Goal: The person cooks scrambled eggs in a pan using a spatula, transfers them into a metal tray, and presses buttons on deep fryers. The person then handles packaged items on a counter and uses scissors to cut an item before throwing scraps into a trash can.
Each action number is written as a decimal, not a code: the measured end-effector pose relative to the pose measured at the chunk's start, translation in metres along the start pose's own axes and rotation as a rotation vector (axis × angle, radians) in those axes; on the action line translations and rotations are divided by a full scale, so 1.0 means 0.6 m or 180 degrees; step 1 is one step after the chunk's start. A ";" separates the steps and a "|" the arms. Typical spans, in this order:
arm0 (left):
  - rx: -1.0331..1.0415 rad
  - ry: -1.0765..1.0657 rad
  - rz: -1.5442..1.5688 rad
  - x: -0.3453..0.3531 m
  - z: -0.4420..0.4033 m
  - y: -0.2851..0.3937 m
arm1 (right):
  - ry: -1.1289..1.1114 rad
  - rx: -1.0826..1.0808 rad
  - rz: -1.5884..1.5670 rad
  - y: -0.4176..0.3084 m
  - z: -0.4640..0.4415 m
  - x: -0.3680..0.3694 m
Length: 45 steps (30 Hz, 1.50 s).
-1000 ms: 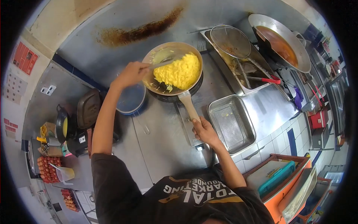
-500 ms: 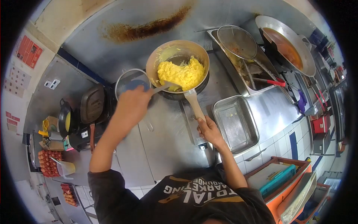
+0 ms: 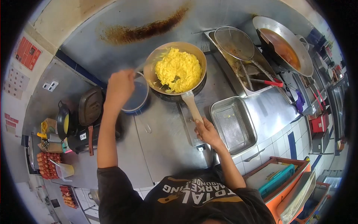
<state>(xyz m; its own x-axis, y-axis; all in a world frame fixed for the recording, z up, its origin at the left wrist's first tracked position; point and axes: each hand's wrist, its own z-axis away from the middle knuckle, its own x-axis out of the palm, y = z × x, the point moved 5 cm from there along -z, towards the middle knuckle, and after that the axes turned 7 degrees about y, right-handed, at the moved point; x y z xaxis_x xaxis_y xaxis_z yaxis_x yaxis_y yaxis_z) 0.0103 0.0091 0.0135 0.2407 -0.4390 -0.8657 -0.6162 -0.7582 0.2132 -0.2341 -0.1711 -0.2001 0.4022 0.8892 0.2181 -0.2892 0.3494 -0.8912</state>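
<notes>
My left hand (image 3: pixel 121 86) is closed round the handle of a spatula, whose grey, blurred blade reaches the pan's left rim. Yellow scrambled egg (image 3: pixel 181 71) lies heaped in soft folds inside the tan-coated frying pan (image 3: pixel 150 74), which sits on a dark burner. Closed on the pan's beige handle (image 3: pixel 192 106), my right hand (image 3: pixel 208 131) is low on the grip, near its end. Partly behind my left hand is a round strainer (image 3: pixel 138 91) over a blue-looking container, its wire loop pointing toward me.
Right of the handle lies a rectangular mesh basket (image 3: pixel 234 125). Behind it, a metal tray (image 3: pixel 244 89) carries a round skimmer (image 3: pixel 235 43) and red-handled tongs (image 3: pixel 274 83). A wok of brown oil (image 3: pixel 281 46) stands far right. A square grill pan (image 3: pixel 90 106) and egg trays (image 3: pixel 49 165) are left.
My left hand has moved up and left, drawing the spatula out of the egg to the pan's left side. The egg has spread toward the back of the pan. My right hand keeps its grip.
</notes>
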 end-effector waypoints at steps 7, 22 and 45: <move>-0.0049 -0.0620 -0.0206 0.152 -0.096 -0.070 | 0.0027 0.0089 -0.0108 -0.008 0.002 0.002; 0.1445 -0.0946 -0.0661 -0.023 0.040 0.077 | -0.0048 0.0156 -0.0087 -0.017 0.009 0.005; 0.0274 -0.0506 0.0279 0.021 0.045 0.090 | 0.0006 0.0036 -0.0146 0.003 0.001 -0.001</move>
<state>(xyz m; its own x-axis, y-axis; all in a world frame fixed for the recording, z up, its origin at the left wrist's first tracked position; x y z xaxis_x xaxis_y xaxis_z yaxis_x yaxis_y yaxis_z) -0.0403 -0.0246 0.0016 0.0661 -0.4149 -0.9075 -0.6930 -0.6735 0.2574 -0.2355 -0.1708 -0.2017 0.4168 0.8716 0.2580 -0.2801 0.3931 -0.8758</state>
